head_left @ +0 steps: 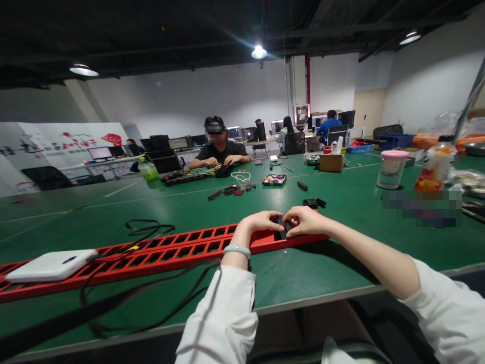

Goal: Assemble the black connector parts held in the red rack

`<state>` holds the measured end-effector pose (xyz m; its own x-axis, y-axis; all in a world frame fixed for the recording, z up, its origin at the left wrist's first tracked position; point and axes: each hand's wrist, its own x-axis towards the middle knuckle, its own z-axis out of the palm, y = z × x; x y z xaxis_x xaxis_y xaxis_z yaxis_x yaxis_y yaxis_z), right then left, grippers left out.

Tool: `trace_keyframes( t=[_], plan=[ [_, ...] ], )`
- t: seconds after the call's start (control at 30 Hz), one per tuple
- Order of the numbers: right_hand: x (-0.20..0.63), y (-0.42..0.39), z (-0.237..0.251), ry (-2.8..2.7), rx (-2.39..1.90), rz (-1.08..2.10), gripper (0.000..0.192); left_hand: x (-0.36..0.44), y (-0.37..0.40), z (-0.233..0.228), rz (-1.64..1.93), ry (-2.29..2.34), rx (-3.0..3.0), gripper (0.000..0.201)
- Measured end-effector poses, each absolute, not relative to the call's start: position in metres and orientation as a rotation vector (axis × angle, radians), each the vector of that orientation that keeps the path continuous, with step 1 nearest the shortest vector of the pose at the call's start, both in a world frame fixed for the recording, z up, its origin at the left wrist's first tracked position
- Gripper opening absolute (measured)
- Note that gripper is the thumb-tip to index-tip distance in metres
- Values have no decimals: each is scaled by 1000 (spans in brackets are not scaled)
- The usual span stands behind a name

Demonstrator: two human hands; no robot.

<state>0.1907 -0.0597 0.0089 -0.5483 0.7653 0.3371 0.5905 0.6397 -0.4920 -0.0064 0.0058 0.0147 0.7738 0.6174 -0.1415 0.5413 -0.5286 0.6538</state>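
Observation:
Both of my hands meet over the right end of a long red slotted rack (265, 246), which lies across the green table. Between them is a small black plastic piece (281, 228); its exact kind is hard to make out. My left hand (261, 221) pinches its left side with thumb and fingertips. From the other side, my right hand (305, 221) grips the same piece with curled fingers. Whether the piece touches the rack beneath is partly hidden by my fingers. Just beyond my right hand lie more black plastic parts (314, 202).
On the rack's left part rests a white power bank (53, 265), with a black cable (147, 227) looping nearby. A pink-lidded cup (391, 172) and a drink bottle (435, 164) stand at right. Across the table a person (220, 149) handles coloured wires. A brown box (331, 163) sits farther back.

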Motion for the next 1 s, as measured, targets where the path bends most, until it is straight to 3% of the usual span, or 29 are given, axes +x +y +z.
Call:
trace_keyframes(
  t=[1.0],
  plan=[
    [189,-56,4,-2396,-1025,477,45,-7,8,13,150,905,2247,63]
  ],
)
